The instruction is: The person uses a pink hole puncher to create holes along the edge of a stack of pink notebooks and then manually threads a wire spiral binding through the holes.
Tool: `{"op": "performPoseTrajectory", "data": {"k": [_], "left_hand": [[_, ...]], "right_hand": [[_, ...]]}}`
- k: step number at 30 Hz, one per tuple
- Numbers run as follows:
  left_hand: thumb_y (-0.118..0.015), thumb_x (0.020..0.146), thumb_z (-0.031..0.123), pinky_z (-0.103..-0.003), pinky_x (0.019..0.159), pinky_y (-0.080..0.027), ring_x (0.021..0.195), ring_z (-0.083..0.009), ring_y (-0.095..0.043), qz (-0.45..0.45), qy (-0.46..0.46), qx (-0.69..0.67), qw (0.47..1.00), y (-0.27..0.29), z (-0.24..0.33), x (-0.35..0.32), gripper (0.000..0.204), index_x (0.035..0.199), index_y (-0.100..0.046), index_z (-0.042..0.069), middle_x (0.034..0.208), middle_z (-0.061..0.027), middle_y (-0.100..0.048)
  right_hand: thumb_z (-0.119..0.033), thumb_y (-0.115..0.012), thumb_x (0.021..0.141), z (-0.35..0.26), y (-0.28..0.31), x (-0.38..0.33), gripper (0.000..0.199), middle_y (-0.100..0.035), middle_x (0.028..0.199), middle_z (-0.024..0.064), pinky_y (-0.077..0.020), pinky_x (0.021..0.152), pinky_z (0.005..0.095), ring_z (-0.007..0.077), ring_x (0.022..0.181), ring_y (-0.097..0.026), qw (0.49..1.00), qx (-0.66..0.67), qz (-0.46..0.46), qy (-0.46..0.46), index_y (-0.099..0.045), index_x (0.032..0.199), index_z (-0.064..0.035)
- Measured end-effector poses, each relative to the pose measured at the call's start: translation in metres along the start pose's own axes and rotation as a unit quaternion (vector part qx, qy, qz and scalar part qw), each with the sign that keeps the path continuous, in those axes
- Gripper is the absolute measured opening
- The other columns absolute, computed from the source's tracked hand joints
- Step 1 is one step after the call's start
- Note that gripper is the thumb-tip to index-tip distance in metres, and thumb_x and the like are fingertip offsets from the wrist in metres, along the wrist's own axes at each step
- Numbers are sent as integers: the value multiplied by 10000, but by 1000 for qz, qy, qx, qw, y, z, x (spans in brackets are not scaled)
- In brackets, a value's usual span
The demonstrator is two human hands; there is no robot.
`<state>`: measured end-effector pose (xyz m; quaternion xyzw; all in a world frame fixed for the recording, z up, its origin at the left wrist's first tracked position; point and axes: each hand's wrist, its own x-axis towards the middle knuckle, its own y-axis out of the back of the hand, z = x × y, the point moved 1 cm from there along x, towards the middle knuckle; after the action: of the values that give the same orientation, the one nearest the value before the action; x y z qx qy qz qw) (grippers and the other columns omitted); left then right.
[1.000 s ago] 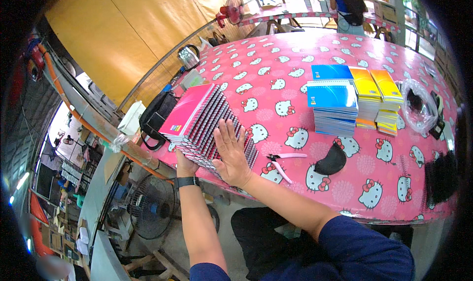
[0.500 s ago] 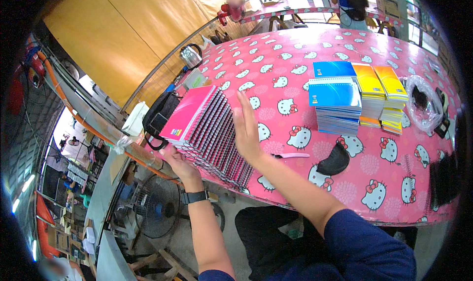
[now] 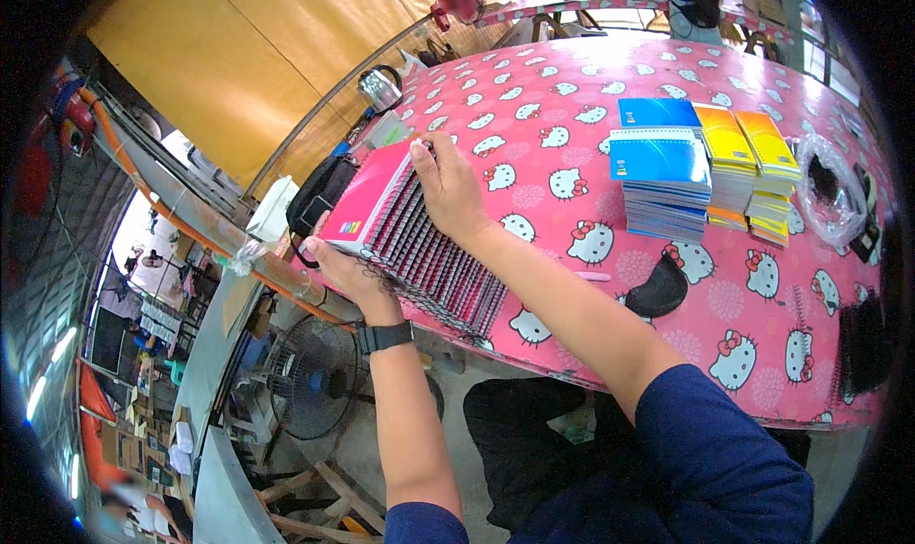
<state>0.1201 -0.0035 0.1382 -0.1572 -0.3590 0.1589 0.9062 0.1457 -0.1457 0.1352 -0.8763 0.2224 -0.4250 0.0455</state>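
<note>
A tall stack of pink spiral notebooks [image 3: 374,193] leans near the left edge of the table, its dark wire bindings facing right. My left hand [image 3: 351,279] grips the near left corner at the top of the stack, thumb by the upper cover; the other fingers are partly hidden. Across the far upper corner, my right hand [image 3: 450,189] is closed, its thumb over the top edge beside the bindings and its fingertips out of sight. How many notebooks lie between the hands cannot be made out.
Blue notebooks [image 3: 660,161] and yellow notebooks [image 3: 729,143] stand in stacks to the right, beside a clear plastic bag [image 3: 834,201]. A black curved pouch [image 3: 658,288] and loose black wire coils [image 3: 863,348] lie nearer. Left are a black bag [image 3: 319,196], kettle [image 3: 381,88] and floor fan [image 3: 315,377].
My right hand has moved from lying flat along the bindings up to the far top corner and closed there. My left hand now holds the near corner more tightly. The view has shifted slightly.
</note>
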Motion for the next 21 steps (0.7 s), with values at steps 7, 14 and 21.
{"op": "performPoseTrajectory", "data": {"k": [7,14,21], "left_hand": [[-312,959,338,-354,852,-436,945,-244,-564,-44,-192,326,925,8,10,19,483,1018,-575,-62,987,-163,-598],[-318,947,254,-321,855,-430,978,-206,-532,25,-43,83,995,9,20,15,407,1172,-479,-44,1093,-153,-562],[-479,913,287,-290,717,-442,817,-165,-513,-81,-10,271,959,90,21,-85,292,982,-556,14,935,-68,-541]], "right_hand": [[-292,-499,910,-14,-6,2,322,-559,927,220,-437,763,431,392,895,-540,999,19,3,51,-500,1011,13],[-411,-475,902,-12,26,0,575,-438,1277,242,-334,995,393,342,1230,-392,988,88,-123,-12,-389,1257,34],[-594,-648,667,6,166,-110,958,-372,1321,214,-311,962,582,362,1235,-345,728,-516,-433,-130,-328,1327,22]]}}
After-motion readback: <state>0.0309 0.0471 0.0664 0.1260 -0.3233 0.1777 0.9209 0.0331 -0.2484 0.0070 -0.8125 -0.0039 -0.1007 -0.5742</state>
